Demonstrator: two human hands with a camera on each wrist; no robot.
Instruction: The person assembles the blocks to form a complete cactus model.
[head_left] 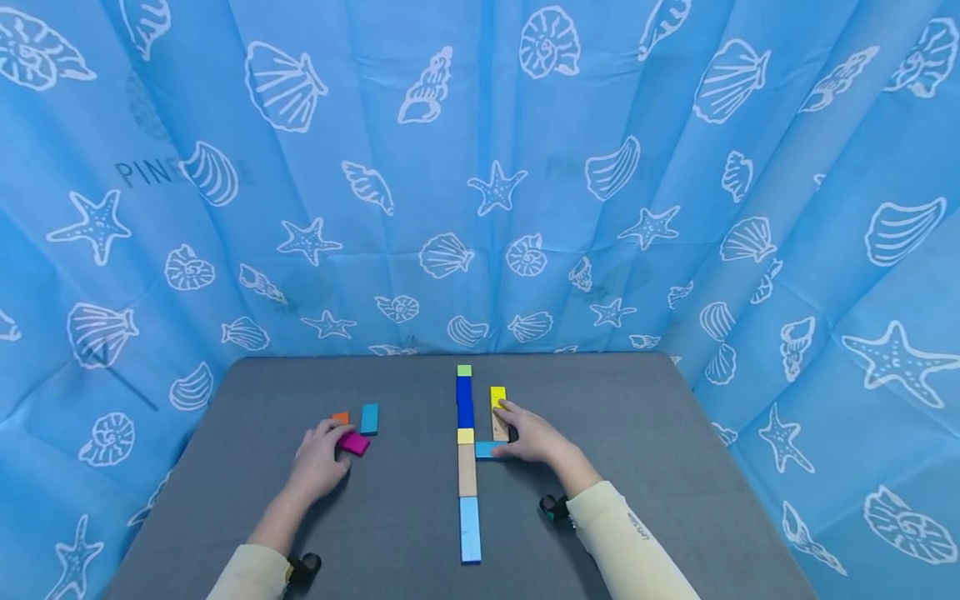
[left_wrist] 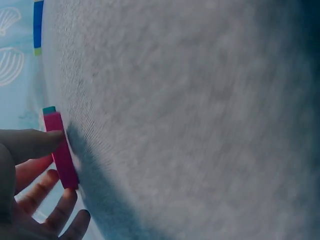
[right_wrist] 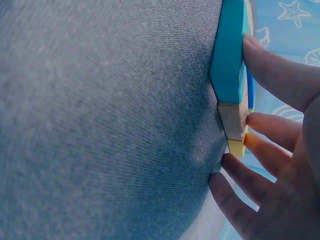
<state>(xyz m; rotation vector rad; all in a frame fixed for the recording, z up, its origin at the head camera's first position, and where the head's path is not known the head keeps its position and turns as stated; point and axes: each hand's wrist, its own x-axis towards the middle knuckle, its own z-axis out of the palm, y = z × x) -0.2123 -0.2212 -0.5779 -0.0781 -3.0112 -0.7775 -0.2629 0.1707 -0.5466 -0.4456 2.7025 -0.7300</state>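
Observation:
On the left of the table, my left hand (head_left: 318, 464) pinches a magenta block (head_left: 356, 443) between thumb and fingers; the left wrist view shows the thumb on its face. Just behind that block lie an orange block (head_left: 341, 417), partly covered by the fingers, and a teal block (head_left: 369, 419). My right hand (head_left: 536, 437) reaches over a small branch of blocks, fingers spread. Its thumb touches a blue block (right_wrist: 231, 55). The other fingertips lie along a plain wooden block (head_left: 499, 431) and a yellow block (head_left: 498, 393) beyond it.
A straight line of blocks runs down the table's middle: light green (head_left: 464, 370), dark blue (head_left: 465, 402), pale yellow (head_left: 466, 436), wood (head_left: 467, 471) and light blue (head_left: 469, 529). The branch meets it from the right. Behind the grey table (head_left: 390, 533) hangs a shell-patterned curtain (head_left: 495, 150).

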